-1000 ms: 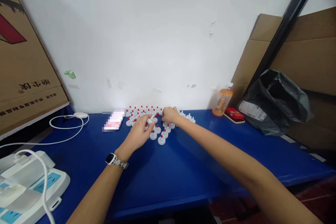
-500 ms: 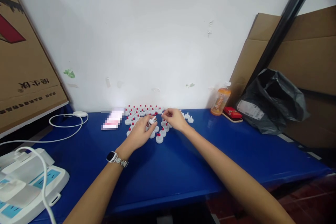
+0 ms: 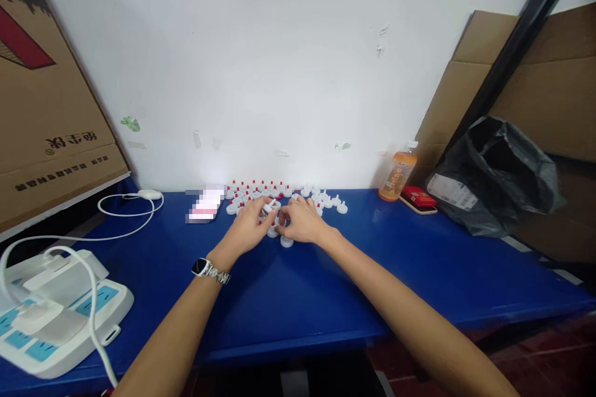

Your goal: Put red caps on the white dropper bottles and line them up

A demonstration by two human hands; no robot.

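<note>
My left hand [image 3: 251, 223] is closed around a white nozzle cap [image 3: 269, 208], its spout leaning up to the right. Just to the right, my right hand [image 3: 302, 219] has its thumb and fingers pinched together; whatever lies between them is hidden. Under and behind both hands stand many white caps with small red tips [image 3: 254, 186], set close together on the table. A capped one [image 3: 287, 242] sits just below my right fingers. Several white caps without red tips [image 3: 342, 207] lie to the right of my right hand.
A phone [image 3: 205, 205] with a blurred screen lies left of the caps. An orange drink bottle [image 3: 398, 172], a red packet [image 3: 419, 196] and a grey plastic bag [image 3: 493, 180] stand to the right. A power strip [image 3: 112, 310] with a white cable is at the left on the blue table [image 3: 288, 310].
My right hand has moved left and slightly towards me, coming close to my left hand. The left hand keeps hold of the white nozzle cap. The view has shifted a little.
</note>
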